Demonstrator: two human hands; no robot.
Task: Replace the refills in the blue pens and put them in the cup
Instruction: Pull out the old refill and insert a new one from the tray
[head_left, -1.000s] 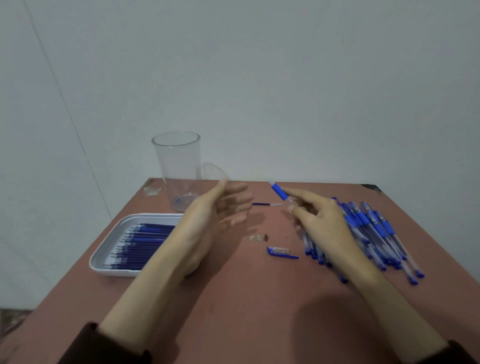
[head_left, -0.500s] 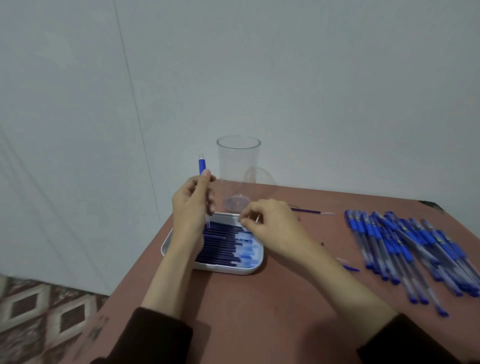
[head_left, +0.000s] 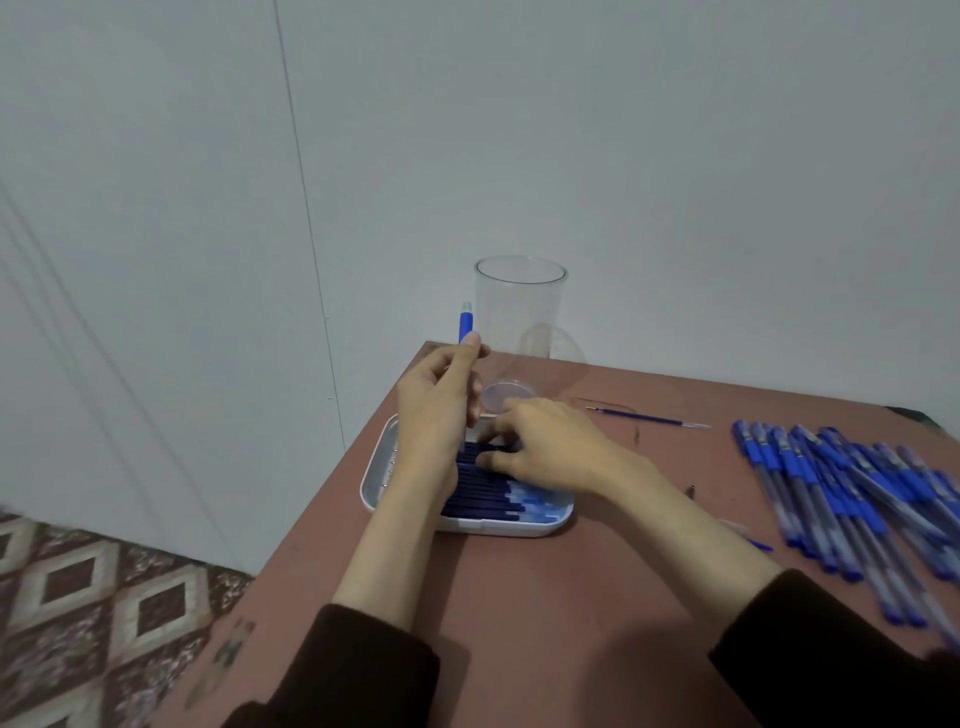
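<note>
My left hand (head_left: 439, 410) holds a clear pen barrel with a blue grip (head_left: 466, 327) upright, above the left part of the white tray (head_left: 375, 486). Dark blue refills (head_left: 483, 496) lie side by side in the tray. My right hand (head_left: 553, 449) reaches over the tray from the right, with bent fingertips touching the refills; no refill is lifted. The tall clear cup (head_left: 519, 312) stands empty just behind the tray at the table's far edge. A pile of several blue pens (head_left: 852, 499) lies on the right.
One loose refill (head_left: 644, 418) lies on the brown table (head_left: 571, 623) behind my right wrist. A blue pen cap (head_left: 759, 544) shows past my right forearm. The table's left edge drops to a patterned floor (head_left: 104, 597). A grey wall is close behind.
The pen barrel passed from my right hand to my left. My view swung left toward the tray. My right hand came down onto the refills in the tray.
</note>
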